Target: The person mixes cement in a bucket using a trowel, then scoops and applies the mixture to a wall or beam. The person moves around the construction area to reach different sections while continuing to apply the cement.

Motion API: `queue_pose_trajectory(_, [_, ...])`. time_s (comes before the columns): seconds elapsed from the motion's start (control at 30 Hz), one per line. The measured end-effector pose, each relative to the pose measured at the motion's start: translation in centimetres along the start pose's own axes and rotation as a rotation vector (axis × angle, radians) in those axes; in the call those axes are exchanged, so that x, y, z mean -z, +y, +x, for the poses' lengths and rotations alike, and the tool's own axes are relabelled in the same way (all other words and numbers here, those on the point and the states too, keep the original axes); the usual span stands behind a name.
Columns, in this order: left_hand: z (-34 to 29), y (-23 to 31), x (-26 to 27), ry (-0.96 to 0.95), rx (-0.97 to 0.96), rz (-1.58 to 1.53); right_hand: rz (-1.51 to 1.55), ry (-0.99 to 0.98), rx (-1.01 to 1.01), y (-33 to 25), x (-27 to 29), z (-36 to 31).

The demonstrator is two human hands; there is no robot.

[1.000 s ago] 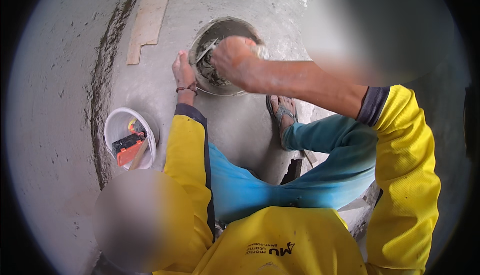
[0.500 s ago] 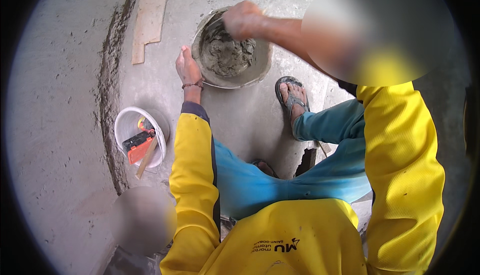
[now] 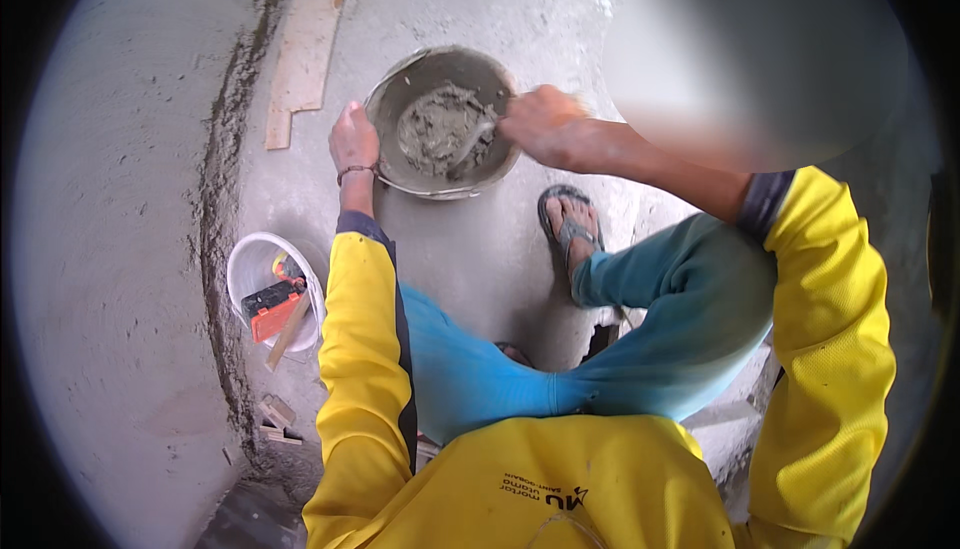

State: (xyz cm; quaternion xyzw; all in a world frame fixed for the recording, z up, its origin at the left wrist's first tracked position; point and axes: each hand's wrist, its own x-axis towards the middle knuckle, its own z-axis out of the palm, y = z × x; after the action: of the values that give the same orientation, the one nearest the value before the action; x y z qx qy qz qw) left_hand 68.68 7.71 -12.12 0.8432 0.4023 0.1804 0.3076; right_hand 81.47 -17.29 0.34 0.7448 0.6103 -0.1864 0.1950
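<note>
A round grey bucket stands on the concrete floor before me, with wet grey mortar in its bottom. At its left rim my left hand is closed on the edge. My right hand is closed at the right rim around the handle of a trowel. The trowel's pale metal part slants down into the mortar; its blade is mostly buried, and the handle is hidden in my fist.
A white bucket at my left holds an orange-and-black tool and a wooden stick. A notched board lies along the rough wall base. My sandalled foot is right of the mortar bucket. Small wood scraps lie at lower left.
My right hand has swung from above the mortar to the bucket's right rim, uncovering the trowel's metal part. The bucket appears slightly lower in view, and my left hand remains at its left rim.
</note>
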Motion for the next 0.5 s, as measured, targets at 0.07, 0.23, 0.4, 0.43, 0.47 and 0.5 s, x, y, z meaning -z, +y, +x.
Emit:
queue_pose_trajectory(0.07, [-0.2,-0.5,1.3,0.043,0.171,0.228,0.193,-0.082,-0.151,2.4,0.9,-2.0])
queue_pose_trajectory(0.23, [-2.5,3.4,4.4,-0.078,0.605,-0.518,0.647,0.045,-0.247,5.2,1.6,-5.3])
queue_pose_trajectory(0.4, [-2.0,7.2,4.8,0.071,-0.069,-0.385,0.912,0.049,-0.35,6.5,5.3,-8.5])
queue_pose_trajectory(0.43, [-2.0,8.5,4.8,0.142,-0.321,-0.261,0.909,0.051,-0.372,6.8,5.8,-9.1])
queue_pose_trajectory(0.47, [-2.5,10.7,5.3,0.006,-0.418,-0.181,0.844,0.153,-0.365,7.6,5.6,-10.0])
queue_pose_trajectory(0.5, [-3.2,12.5,5.9,-0.134,-0.513,-0.111,0.773,0.248,-0.365,8.4,5.3,-11.0])
